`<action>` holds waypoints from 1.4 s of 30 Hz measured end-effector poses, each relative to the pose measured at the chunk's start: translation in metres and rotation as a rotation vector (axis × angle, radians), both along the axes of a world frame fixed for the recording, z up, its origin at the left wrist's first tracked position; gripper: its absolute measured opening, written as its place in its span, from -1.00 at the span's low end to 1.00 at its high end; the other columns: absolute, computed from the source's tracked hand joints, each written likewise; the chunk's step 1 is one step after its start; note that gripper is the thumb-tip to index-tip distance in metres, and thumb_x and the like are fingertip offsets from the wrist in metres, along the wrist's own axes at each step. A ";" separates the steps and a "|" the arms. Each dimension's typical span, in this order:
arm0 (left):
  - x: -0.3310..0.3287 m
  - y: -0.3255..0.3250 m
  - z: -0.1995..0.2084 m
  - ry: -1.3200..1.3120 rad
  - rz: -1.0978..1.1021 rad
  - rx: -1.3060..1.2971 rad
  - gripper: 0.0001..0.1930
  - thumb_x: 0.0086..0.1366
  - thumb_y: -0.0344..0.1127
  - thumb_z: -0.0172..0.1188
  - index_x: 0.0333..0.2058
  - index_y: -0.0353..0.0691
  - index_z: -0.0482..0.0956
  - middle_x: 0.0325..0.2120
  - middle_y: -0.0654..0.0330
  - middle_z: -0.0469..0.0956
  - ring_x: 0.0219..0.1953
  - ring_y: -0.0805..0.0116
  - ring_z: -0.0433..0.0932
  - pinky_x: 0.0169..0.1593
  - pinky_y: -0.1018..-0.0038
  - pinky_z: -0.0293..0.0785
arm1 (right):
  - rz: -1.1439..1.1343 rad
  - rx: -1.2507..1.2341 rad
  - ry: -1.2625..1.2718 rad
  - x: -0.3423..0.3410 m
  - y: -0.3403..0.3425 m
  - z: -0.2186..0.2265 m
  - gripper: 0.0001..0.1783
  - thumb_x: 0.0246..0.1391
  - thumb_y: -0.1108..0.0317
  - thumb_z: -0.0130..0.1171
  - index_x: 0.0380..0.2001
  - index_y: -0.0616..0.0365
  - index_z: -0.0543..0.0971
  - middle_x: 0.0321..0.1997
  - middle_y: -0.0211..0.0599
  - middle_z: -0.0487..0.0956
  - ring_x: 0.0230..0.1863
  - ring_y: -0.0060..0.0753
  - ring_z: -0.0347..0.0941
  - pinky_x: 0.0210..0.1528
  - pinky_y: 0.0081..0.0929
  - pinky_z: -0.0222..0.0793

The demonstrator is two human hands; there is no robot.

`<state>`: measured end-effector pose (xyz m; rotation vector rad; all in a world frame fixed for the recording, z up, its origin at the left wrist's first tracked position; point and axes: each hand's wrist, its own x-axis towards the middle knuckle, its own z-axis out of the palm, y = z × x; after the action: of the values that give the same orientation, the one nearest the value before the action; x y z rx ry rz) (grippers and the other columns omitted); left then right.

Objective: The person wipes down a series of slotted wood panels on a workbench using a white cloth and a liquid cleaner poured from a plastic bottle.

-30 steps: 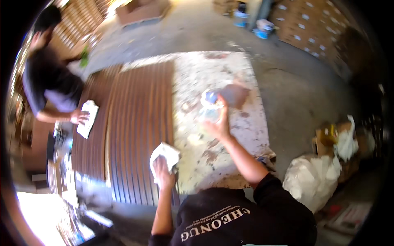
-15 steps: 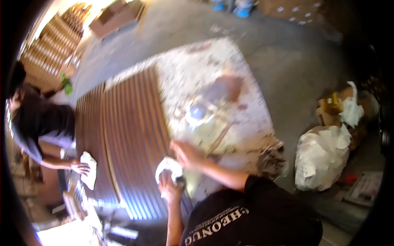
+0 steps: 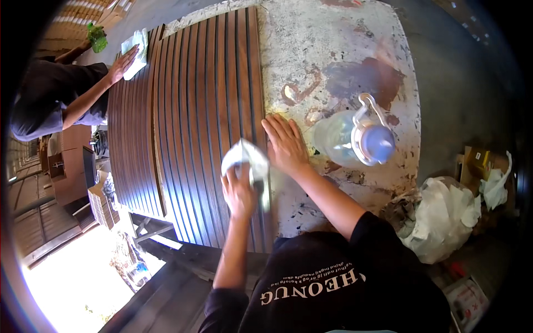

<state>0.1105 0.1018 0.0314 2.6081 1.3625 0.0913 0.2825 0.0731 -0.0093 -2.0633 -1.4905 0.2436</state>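
My left hand [image 3: 239,194] presses a white cloth [image 3: 245,155] onto a brown slatted wood-look panel [image 3: 202,111], near its right edge. Its fingers are bent over the cloth, which is slightly blurred. Fingers spread, my right hand [image 3: 286,145] rests against the panel's right edge and holds nothing. To its right on the stained table [image 3: 344,44] is a clear plastic bottle [image 3: 336,139] with a blue cap and a looped handle. A second slatted panel [image 3: 130,133] lies beside the first on the left.
At the left a co-worker's hand [image 3: 121,66] lies on a folded white cloth [image 3: 134,53] over the second panel's far end. Beyond it is a green bottle [image 3: 96,38]. On the floor at right sit a white plastic bag [image 3: 444,216] and a cardboard box [image 3: 473,166].
My view has shifted. My right hand has gone from bent to spread fingers at the panel edge. The co-worker's cloth has moved from the near end of the second panel to its far end.
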 end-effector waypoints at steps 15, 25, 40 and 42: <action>-0.005 0.001 -0.021 -0.081 -0.015 0.123 -0.45 -0.11 -0.42 0.24 -0.02 -0.11 0.52 -0.12 -0.07 0.39 -0.07 -0.05 0.42 -0.06 0.16 0.47 | -0.011 0.031 0.033 -0.001 0.003 -0.003 -0.39 0.01 0.36 0.02 0.20 0.15 0.30 0.28 -0.22 0.30 0.37 -0.21 0.08 0.38 -0.12 -0.13; 0.080 0.103 0.000 -0.105 -0.052 0.125 -0.52 -0.06 -0.52 0.18 -0.07 -0.02 0.52 -0.12 -0.02 0.40 -0.04 -0.06 0.41 -0.16 0.21 0.53 | 0.013 0.065 0.066 -0.002 0.003 0.003 -0.40 -0.01 0.36 0.01 0.18 0.17 0.32 0.28 -0.21 0.30 0.37 -0.20 0.07 0.37 -0.10 -0.13; 0.053 0.095 -0.003 -0.015 -0.067 0.167 -0.55 -0.04 -0.49 0.17 -0.08 -0.10 0.54 -0.18 -0.01 0.44 -0.11 -0.02 0.47 -0.14 0.20 0.50 | -0.017 0.118 0.027 -0.003 0.001 0.002 -0.40 -0.10 0.42 0.04 0.12 0.18 0.37 0.19 -0.21 0.36 0.31 -0.18 0.14 0.32 -0.09 -0.07; 0.003 0.039 -0.006 -0.004 -0.084 0.134 -0.58 -0.03 -0.49 0.18 -0.10 -0.14 0.57 -0.17 -0.02 0.45 -0.11 -0.01 0.48 -0.12 0.21 0.50 | -0.045 0.116 0.040 -0.001 0.003 -0.003 -0.41 -0.11 0.43 0.04 0.11 0.17 0.37 0.18 -0.21 0.36 0.31 -0.18 0.14 0.32 -0.06 -0.08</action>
<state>0.1136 0.1408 0.0251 2.7694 1.2851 0.1811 0.2820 0.0764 -0.0125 -1.9863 -1.3994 0.1755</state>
